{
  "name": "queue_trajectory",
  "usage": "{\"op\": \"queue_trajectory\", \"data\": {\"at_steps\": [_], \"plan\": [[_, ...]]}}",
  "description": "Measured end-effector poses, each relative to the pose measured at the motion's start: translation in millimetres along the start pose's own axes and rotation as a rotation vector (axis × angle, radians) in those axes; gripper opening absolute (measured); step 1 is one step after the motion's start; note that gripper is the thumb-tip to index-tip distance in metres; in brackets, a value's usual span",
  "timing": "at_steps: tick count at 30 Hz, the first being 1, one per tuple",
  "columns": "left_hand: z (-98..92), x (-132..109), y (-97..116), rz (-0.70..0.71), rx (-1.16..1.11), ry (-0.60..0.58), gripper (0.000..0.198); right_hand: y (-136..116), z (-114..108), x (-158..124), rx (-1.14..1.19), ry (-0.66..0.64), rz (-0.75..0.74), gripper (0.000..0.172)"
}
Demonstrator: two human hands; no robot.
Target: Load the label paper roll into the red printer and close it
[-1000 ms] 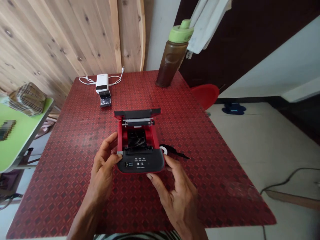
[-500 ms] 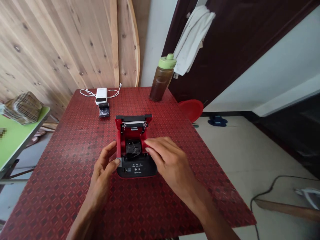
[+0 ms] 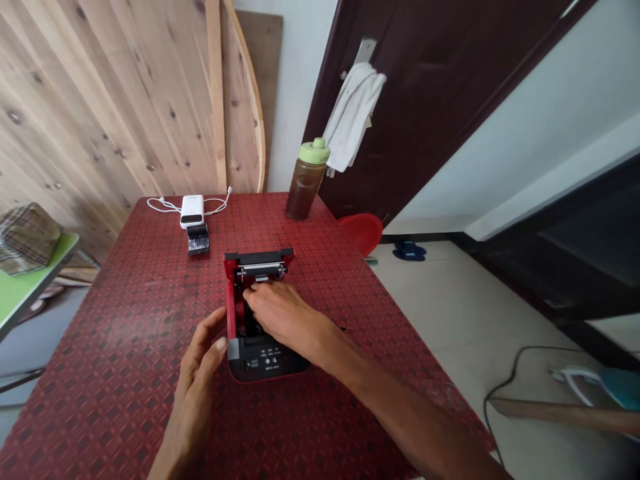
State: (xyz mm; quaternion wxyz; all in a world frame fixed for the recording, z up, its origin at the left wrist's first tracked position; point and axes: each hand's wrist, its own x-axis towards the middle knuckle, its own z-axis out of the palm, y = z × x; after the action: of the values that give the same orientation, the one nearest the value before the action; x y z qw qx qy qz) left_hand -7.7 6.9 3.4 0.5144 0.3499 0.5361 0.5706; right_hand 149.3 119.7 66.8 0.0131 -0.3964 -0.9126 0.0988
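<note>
The left grip (image 3: 196,383) is open, its thumb just beside a grey tab (image 3: 233,348) on the open red printer (image 3: 265,365), which lies on the red desk (image 3: 125,380) with its long axis pointing away from the person. The right grip (image 3: 283,317) is the nearer (it reaches across over the open compartment (image 3: 246,325)), but whether it is closed on anything I cannot tell.

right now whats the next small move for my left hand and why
Probably brace the printer by pressing the left hand's thumb against the grey side tab. The right hand is reaching into the open red compartment near the metal roller bar, and nothing else seems to steady the unit on the table.
</note>
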Motion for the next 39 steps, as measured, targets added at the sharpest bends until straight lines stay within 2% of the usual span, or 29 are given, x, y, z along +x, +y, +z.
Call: {"op": "queue_trajectory", "data": {"at_steps": [5,9,11,13,15,18,20,24,27,32,36,39], "plan": [[0.0,-0.9,0.0,-0.031,0.014,0.027,0.062,-7.4,-12.2,-9.2,0.033,0.052,0.051,0.025],[0.2,-2.2,2.1,-0.013,0.023,0.021,0.058,-11.3,-23.4,-32.4,0.089,0.132,0.098,0.016],[0.4,-2.3,2.4,-0.018,0.018,0.015,0.056,-2.3,-28.3,-48.5,0.221,0.281,0.111,0.014],[0.7,-2.1,2.1,-0.036,0.007,0.019,0.056,15.7,-30.1,-62.0,0.415,0.5,0.129,0.017],[1.0,-1.9,1.6,-0.044,0.002,0.028,0.057,39.1,-25.6,-68.2,0.573,0.679,0.225,0.021],[1.3,-1.5,0.7,-0.024,0.017,0.045,0.059,72.6,-5.4,-61.3,0.771,0.865,0.482,0.031],[1.0,-1.2,-0.1,-0.02,0.019,0.058,0.059,87.9,13.1,-50.2,0.782,0.904,0.546,0.033],[-1.4,-0.5,-3.6,-0.039,0.0,0.034,0.059,98.1,43.6,-31.7,0.729,0.846,0.573,0.029],[-3.2,0.0,-6.1,-0.045,0.005,0.027,0.059,95.1,53.1,-28.7,0.688,0.718,0.517,0.02],[-0.5,-0.3,-3.0,-0.07,0.014,0.044,0.06,91.0,50.2,-36.6,0.67,0.395,0.324,0.02],[3.4,-1.7,1.4,-0.085,0.025,0.069,0.059,93.8,41.7,-45.2,0.666,0.263,0.264,0.012],[4.4,-2.4,2.4,-0.097,0.021,0.07,0.06,97.1,36.7,-52.0,0.681,0.206,0.244,0.014]]}}
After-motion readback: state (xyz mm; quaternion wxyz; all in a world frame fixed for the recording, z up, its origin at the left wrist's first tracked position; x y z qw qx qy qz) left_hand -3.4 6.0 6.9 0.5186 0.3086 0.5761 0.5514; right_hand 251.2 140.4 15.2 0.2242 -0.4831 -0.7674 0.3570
